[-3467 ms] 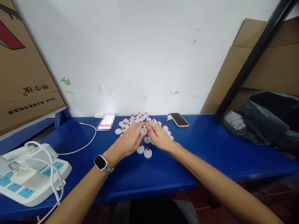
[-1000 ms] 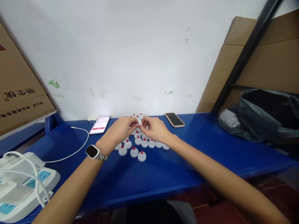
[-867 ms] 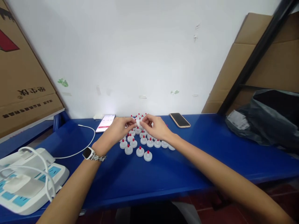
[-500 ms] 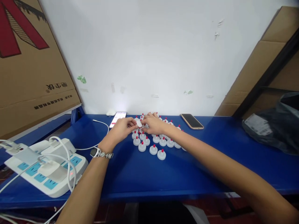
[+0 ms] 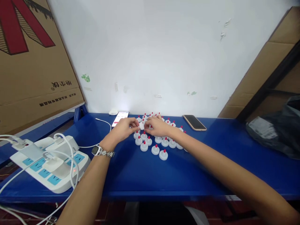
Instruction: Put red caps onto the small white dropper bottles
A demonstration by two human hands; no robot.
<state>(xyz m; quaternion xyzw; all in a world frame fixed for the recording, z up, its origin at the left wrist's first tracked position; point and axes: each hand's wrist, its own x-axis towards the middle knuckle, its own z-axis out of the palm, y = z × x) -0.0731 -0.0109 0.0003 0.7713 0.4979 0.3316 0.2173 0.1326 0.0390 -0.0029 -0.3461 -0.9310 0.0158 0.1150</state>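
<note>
Many small white round caps with red tips stand in a loose group on the blue table (image 5: pixel 131 175). One white cap (image 5: pixel 141 126) is raised and tipped on its side between my hands. My left hand (image 5: pixel 126 127), with a watch on the wrist, pinches it from the left. From the other side the bent fingers of my right hand (image 5: pixel 157 125) close on its right edge. My right hand and forearm hide part of the group behind them. Nearest to me stands a single red-tipped cap (image 5: pixel 163 155), upright.
A white power strip (image 5: pixel 58 184) with plugs and cables lies at the left. Behind my left hand is a lit phone (image 5: pixel 120 117); a second phone (image 5: pixel 195 122) lies back right. A cardboard box (image 5: pixel 35 72) leans at left, and a dark plastic bag (image 5: pixel 276 128) sits at right.
My right fingers have come from over the group to the raised cap's right edge. The cap has turned slightly in my left fingers. The whole view has shifted a little.
</note>
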